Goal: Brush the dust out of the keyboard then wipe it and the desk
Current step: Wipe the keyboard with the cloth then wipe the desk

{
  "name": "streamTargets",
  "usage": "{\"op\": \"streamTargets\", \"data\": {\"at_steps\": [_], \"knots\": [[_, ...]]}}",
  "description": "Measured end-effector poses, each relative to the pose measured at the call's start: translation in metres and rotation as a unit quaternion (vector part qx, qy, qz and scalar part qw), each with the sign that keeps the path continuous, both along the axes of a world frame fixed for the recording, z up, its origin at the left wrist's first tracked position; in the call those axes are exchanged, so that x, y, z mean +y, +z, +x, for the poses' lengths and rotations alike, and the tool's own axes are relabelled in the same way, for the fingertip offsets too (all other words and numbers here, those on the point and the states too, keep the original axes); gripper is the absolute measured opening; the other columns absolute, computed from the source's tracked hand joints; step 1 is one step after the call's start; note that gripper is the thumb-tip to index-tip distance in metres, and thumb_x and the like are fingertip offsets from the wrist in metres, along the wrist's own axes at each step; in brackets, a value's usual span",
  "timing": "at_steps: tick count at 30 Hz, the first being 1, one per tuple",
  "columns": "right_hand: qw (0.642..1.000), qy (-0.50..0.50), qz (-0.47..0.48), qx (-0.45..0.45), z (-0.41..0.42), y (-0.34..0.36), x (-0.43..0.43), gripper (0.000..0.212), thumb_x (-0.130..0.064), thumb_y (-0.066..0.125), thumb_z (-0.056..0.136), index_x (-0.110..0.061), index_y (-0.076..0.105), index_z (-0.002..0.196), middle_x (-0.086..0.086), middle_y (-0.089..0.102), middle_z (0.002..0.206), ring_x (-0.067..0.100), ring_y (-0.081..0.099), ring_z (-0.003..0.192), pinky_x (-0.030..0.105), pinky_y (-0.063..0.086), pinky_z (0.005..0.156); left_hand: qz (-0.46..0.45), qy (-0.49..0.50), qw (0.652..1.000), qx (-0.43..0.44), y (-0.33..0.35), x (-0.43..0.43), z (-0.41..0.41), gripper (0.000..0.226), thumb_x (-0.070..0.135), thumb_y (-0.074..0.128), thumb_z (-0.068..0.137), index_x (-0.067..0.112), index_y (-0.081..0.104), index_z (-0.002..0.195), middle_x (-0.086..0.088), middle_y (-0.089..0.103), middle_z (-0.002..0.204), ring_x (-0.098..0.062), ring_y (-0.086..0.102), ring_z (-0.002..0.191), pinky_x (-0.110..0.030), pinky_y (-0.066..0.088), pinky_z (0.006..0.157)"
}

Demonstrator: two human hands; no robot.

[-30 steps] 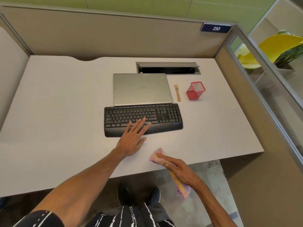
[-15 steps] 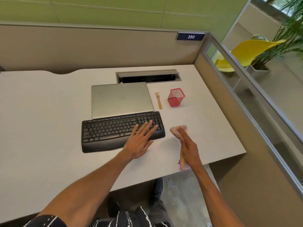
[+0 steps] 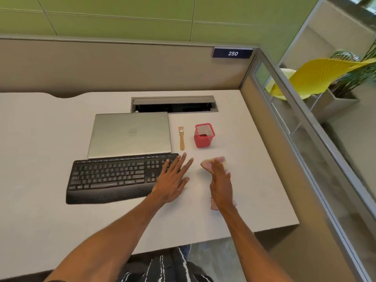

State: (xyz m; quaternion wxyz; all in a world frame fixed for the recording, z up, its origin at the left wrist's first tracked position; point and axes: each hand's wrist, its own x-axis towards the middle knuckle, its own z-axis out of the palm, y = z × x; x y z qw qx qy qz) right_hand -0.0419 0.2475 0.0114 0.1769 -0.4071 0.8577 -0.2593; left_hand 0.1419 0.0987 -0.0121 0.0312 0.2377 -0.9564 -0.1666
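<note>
Head: right hand [image 3: 220, 184] slid cloth [image 3: 218, 160] nearer cup [image 3: 203, 139]

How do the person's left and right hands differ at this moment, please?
The left hand has nothing under its palm but desk and keyboard, and its fingers reach over the right end of the black keyboard. The right hand lies on a pink cloth and presses it to the desk. The left hand's fingers fan apart, while the right hand's look close together. Both hands lie flat, palms down, side by side.
</note>
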Motion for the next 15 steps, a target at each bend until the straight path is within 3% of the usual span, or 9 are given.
{"op": "streamTargets", "data": {"at_steps": [5, 9, 12, 15], "knots": [[0.997, -0.035, -0.009, 0.063, -0.007, -0.026, -0.028, 0.080, 0.018, 0.043, 0.090, -0.027, 0.043, 0.157, -0.005, 0.036, 0.167, 0.015, 0.030, 0.155, 0.056, 0.015, 0.128, -0.006, 0.032, 0.999, -0.010, -0.005, 0.002, -0.010, 0.072, 0.048, 0.030, 0.119, 0.040, -0.018, 0.172, 0.008, -0.026, 0.181, -0.017, -0.020, 0.168, -0.055, -0.007, 0.136], [0.995, -0.022, 0.031, 0.091, -0.006, -0.043, -0.038, 0.077, 0.015, 0.042, 0.091, -0.021, 0.040, 0.159, 0.000, 0.031, 0.169, 0.017, 0.025, 0.157, 0.050, 0.012, 0.128, -0.002, 0.037, 0.999, -0.018, -0.008, -0.005, -0.016, 0.073, 0.048, 0.031, 0.118, 0.041, -0.019, 0.172, 0.009, -0.026, 0.181, -0.019, -0.017, 0.169, -0.054, -0.008, 0.135], [0.993, -0.029, 0.059, 0.099, 0.000, -0.058, -0.038, 0.065, 0.003, 0.041, 0.099, -0.021, 0.038, 0.159, 0.001, 0.030, 0.170, 0.018, 0.023, 0.158, 0.049, 0.015, 0.127, 0.000, 0.037, 0.999, -0.016, -0.011, -0.011, -0.018, 0.074, 0.048, 0.031, 0.118, 0.041, -0.019, 0.172, 0.009, -0.025, 0.181, -0.019, -0.014, 0.170, -0.054, -0.007, 0.136], [0.988, -0.031, 0.078, 0.133, 0.002, -0.072, -0.036, 0.052, -0.024, 0.031, 0.110, -0.017, 0.033, 0.162, 0.004, 0.030, 0.169, 0.022, 0.026, 0.157, 0.051, 0.015, 0.127, 0.005, 0.040, 0.999, -0.011, -0.013, -0.017, -0.022, 0.074, 0.047, 0.032, 0.119, 0.040, -0.017, 0.173, 0.008, -0.022, 0.182, -0.018, -0.013, 0.170, -0.055, -0.006, 0.136]]}}
